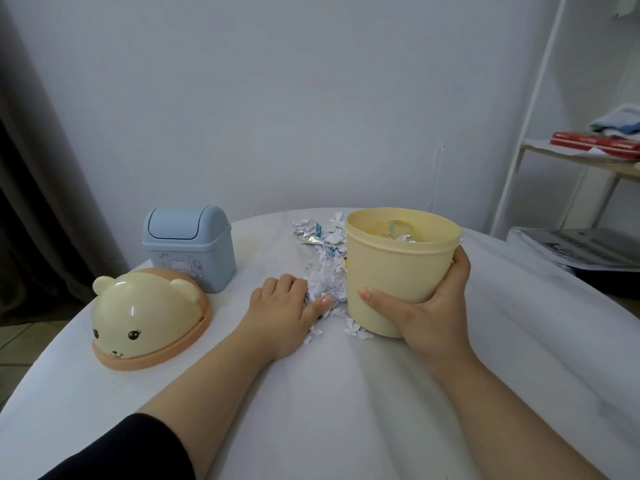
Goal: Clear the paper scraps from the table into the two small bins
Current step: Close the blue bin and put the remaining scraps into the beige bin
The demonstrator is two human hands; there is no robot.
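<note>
The right hand is wrapped round the yellow bin at centre right of the frame, thumb across the front wall and fingers curled behind. The bin sits upright with its mouth open, and its base looks to be on the bench. The left hand is right in the paper scraps, fingers curled down into the near end of the pile and thumb closing against it. That reads as a pinch-and-gather.

The job looks partly done. Some torn paper and a bit of silvery foil show inside the yellow bin. Plenty is left, though: the pile runs from just beside the left hand up to the top centre of the bench, touching the bin's left wall. A few loose bits lie below it, in front of the bin. The blue bin, upper left, has its swing lid closed, so what it holds cannot be told. The bear lid lies off to the left, near that edge of the bench.

The far scraps lie close to the back edge of the bench, so a push that way could tip them over. The whole lower half of the frame is bare cloth, good space for dragging scraps toward the body.
</note>
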